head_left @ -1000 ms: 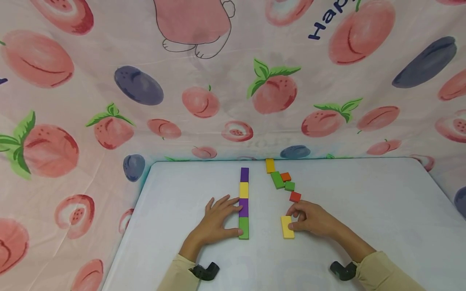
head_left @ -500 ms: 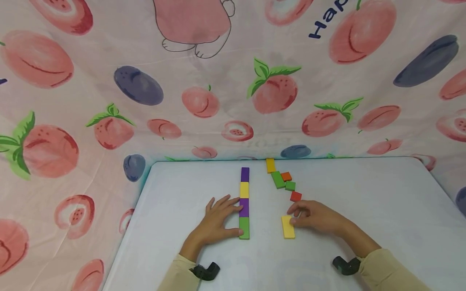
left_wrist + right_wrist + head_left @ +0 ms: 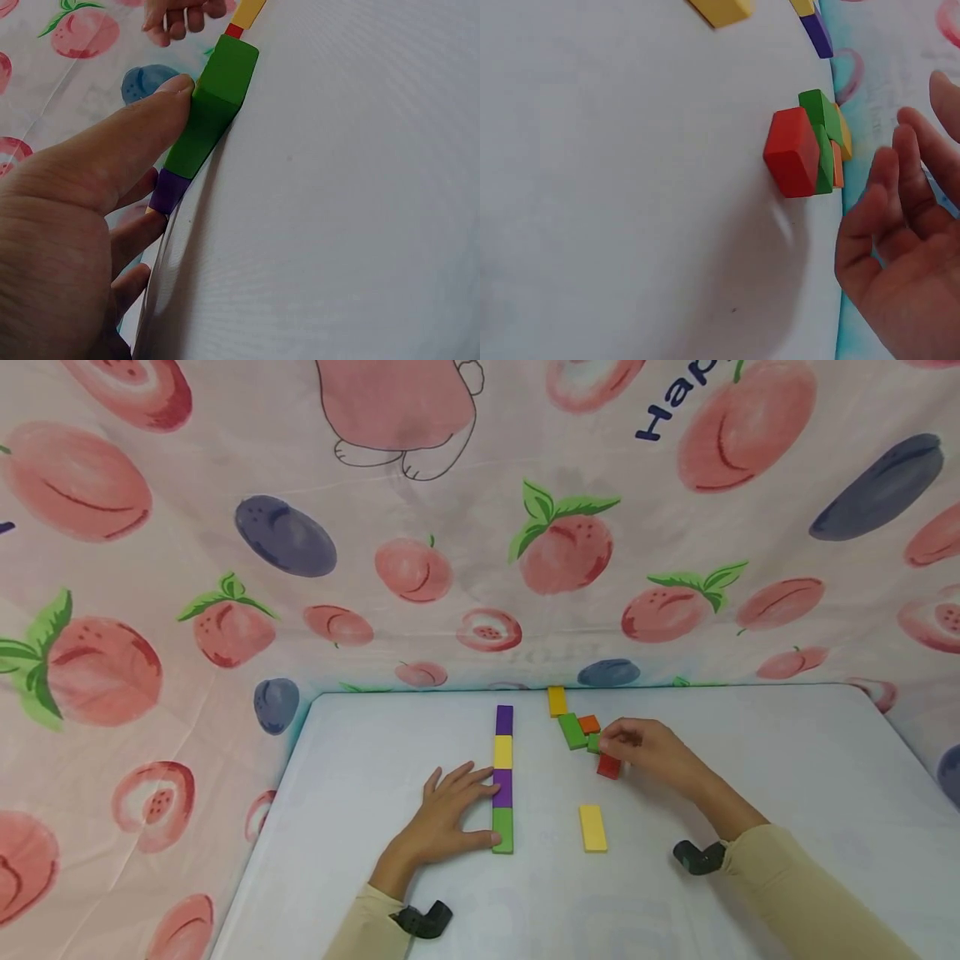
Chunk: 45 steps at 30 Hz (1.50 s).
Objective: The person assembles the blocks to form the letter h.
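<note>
In the head view a straight row runs away from me: a green block (image 3: 506,827), a purple block (image 3: 505,795), a yellow block (image 3: 503,752) and another purple block (image 3: 504,720). My left hand (image 3: 442,822) lies along its left side, fingers spread, thumb at the green block and fingertips at the nearer purple one. To the right, my right hand (image 3: 660,760) hovers by a red block (image 3: 609,767) and a small green block (image 3: 593,743), partly covering the latter. Its fingers are loosely bent and hold nothing, as the right wrist view shows. A pale yellow block (image 3: 592,829) lies nearer me.
Beyond the right hand lie an orange block (image 3: 588,724), a longer green block (image 3: 572,732) and, at the back edge, a yellow block (image 3: 557,702). The white table (image 3: 360,752) ends against a fruit-printed cloth (image 3: 450,510).
My right hand has left the pale yellow block and moved away from me to the red and small green blocks. The left hand has stayed at the row.
</note>
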{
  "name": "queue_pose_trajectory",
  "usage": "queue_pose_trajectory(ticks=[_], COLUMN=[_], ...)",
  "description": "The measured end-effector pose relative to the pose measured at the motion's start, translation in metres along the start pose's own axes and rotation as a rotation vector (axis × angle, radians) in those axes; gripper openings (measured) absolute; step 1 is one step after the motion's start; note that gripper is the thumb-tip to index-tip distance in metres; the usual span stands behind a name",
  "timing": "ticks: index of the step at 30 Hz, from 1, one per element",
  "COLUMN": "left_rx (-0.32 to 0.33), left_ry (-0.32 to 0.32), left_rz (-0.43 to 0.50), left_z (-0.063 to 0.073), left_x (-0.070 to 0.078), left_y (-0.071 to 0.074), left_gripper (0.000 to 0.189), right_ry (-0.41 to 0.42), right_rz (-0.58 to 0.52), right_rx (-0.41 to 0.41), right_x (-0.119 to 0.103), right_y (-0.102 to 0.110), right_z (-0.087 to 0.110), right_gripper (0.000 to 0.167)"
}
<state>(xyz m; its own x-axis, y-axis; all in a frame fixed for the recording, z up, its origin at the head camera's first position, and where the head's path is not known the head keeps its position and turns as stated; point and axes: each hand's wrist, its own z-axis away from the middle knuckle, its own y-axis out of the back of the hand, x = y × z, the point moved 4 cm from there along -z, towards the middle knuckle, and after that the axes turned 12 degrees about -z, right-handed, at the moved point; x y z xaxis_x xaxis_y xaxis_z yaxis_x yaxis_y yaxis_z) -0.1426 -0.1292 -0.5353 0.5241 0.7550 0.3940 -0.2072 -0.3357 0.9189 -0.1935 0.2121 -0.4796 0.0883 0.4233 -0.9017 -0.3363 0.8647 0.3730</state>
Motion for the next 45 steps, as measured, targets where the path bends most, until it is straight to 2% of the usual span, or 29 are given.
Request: queue_pose_trajectory(ticks=[5,15,26,34,45], left_rx=[0.003,0.009,0.003,0.006,0.024], left_ry=[-0.003,-0.023,-0.015,-0.011,-0.027], left_rz=[0.008,0.012,0.009,0.008,0.008], left_z=[0.000,-0.001,-0.001,0.000,0.001], left_x=[0.001,0.001,0.001,0.001,0.003], left_y=[0.001,0.001,0.001,0.002,0.004], left_gripper=[0.069,0.070,0.069,0.069,0.068], right_ry=[0.077,0.205,0.119,0.118,0.122], right_rz=[0.110,0.240,0.279,0.365,0.316], right_rx=[0.087,0.093,0.027,-0.004,0.009], right_x=[-0.007,-0.008,-0.002,0.003,0.007], right_y=[0.001,-0.006,-0.012,-0.014,-0.014], right_z=[-0.021,-0.049,-0.060,-0.064,-0.065], right_gripper=[0.032,0.035,0.049,0.053,0.050])
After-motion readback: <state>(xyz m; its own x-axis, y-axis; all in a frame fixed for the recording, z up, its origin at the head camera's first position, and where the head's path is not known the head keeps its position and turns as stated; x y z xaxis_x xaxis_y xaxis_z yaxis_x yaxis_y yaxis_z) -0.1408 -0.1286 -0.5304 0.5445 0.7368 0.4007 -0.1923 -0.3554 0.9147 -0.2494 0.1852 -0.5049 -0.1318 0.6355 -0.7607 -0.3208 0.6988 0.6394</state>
